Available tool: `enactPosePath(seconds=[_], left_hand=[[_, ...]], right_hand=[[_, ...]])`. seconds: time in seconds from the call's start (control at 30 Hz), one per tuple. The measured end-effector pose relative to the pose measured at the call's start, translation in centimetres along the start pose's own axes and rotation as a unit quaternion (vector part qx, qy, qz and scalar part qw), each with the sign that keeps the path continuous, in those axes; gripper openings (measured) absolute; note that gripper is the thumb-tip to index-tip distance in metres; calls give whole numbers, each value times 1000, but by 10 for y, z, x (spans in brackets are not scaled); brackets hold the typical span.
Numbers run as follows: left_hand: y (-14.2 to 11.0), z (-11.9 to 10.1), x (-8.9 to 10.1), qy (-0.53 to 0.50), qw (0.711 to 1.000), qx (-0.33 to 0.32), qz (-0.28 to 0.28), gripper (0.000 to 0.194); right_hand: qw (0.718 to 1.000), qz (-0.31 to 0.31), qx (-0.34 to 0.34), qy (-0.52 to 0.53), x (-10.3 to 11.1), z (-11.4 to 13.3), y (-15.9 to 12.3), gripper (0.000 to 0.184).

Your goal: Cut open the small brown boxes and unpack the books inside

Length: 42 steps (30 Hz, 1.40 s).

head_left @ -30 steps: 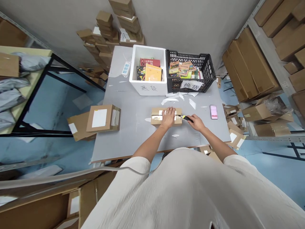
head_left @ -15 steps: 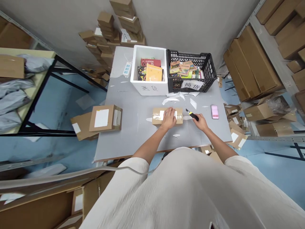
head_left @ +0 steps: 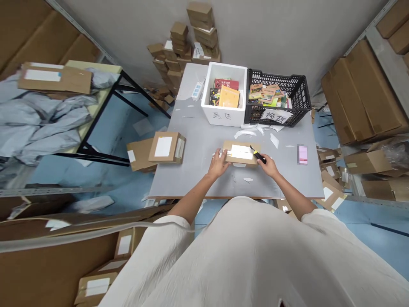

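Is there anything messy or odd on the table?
Yes, the white scraps look messy. Several lie on the table beyond the cardboard box, in front of the white bin and black crate, and one lies nearer the front edge. They look torn and scattered.

The brown carton (head_left: pixel 238 160) (white label (head_left: pixel 242 152) up) lies flat, black cutter (head_left: pixel 258 155) slanting over it.

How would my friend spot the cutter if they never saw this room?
Find the grey table, then the cardboard box near its middle. At that box's right end, the person's right hand holds the cutter. It's slim and black with some yellow, unlike the brown, white-labelled box.
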<state>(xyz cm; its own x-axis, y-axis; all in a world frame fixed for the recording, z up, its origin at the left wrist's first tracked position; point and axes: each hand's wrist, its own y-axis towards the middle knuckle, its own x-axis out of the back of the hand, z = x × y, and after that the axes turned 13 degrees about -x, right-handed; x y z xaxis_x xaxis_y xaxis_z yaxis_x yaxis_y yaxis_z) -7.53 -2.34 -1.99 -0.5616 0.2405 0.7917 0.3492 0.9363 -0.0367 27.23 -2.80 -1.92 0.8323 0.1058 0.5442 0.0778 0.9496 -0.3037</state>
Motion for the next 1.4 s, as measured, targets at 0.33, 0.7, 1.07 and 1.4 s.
enactPosePath(seconds=[0.33,0.7,1.07,1.4], left_hand=[[23,-21,-3,-29,999,-3,38,77],[55,-34,-8,-101,993,52,-18,90],[43,-27,-18,-108,988,108,7,97],[42,-18,-25,-128,987,90,41,77]], right_hand=[[992,-102,-66,20,19,1,-12,65],[975,-116,-116,151,28,-12,18,65],[977,-84,-148,128,10,-39,5,59],[987,-67,-129,74,4,-51,3,64]])
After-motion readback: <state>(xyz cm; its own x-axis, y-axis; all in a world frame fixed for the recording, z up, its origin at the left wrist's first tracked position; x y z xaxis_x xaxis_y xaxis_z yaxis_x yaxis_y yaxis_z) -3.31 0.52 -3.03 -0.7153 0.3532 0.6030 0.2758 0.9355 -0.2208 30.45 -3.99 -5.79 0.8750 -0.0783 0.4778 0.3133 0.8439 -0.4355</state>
